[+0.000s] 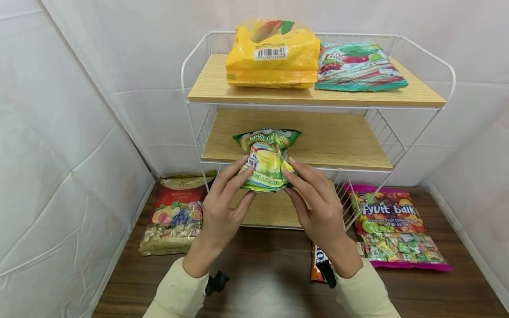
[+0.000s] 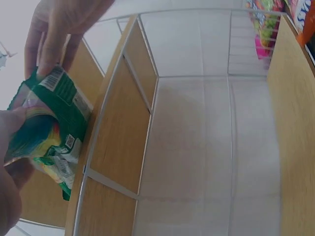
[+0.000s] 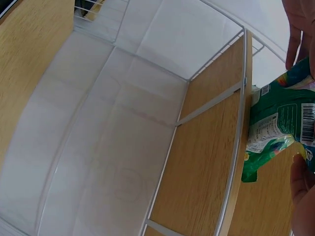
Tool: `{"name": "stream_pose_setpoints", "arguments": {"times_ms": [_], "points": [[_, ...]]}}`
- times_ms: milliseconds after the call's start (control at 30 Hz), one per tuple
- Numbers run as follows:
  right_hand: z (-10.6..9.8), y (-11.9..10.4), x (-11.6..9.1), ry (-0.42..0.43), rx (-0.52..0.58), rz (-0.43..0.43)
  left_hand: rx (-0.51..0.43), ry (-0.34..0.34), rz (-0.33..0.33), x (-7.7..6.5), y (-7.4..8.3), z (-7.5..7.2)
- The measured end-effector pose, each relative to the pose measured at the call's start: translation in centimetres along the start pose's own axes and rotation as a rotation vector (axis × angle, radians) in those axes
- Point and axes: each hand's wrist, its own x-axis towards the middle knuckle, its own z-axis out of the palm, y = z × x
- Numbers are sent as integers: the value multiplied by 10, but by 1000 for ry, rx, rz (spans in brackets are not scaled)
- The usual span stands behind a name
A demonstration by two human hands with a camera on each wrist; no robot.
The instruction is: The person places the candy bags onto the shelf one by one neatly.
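Both hands hold a green candy bag (image 1: 268, 165) with "Spring Tea" lettering at the front edge of the rack's middle shelf (image 1: 330, 141). My left hand (image 1: 224, 194) grips its left side, fingers on the front and thumb lower down. On the opposite side, my right hand (image 1: 318, 201) pinches the bag in much the same way. The bag's far end lies over the shelf boards. Seen from below in the left wrist view, the bag (image 2: 69, 108) shows a barcode on its green back. In the right wrist view the bag (image 3: 275, 118) sits against the shelf edge.
On the top shelf (image 1: 207, 90) are a yellow bag (image 1: 274, 62) and a teal bag (image 1: 358, 66). A red-and-gold candy bag (image 1: 176, 216) lies left of the rack, a purple-edged candy bag (image 1: 397, 225) right. An orange packet (image 1: 317, 269) is partly hidden by my right arm.
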Motion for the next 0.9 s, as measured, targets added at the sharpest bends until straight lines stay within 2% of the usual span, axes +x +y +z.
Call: {"name": "stream_pose_setpoints", "arguments": {"times_ms": [200, 467, 667, 900], "points": [[2, -3, 4, 1, -73, -35, 45, 56, 141, 9, 3, 0], [9, -10, 8, 102, -166, -132, 126, 109, 238, 14, 4, 2], [9, -14, 9, 96, -211, -149, 168, 126, 274, 15, 3, 3], [9, -11, 9, 49, -206, -120, 179, 116, 292, 17, 1, 3]]}}
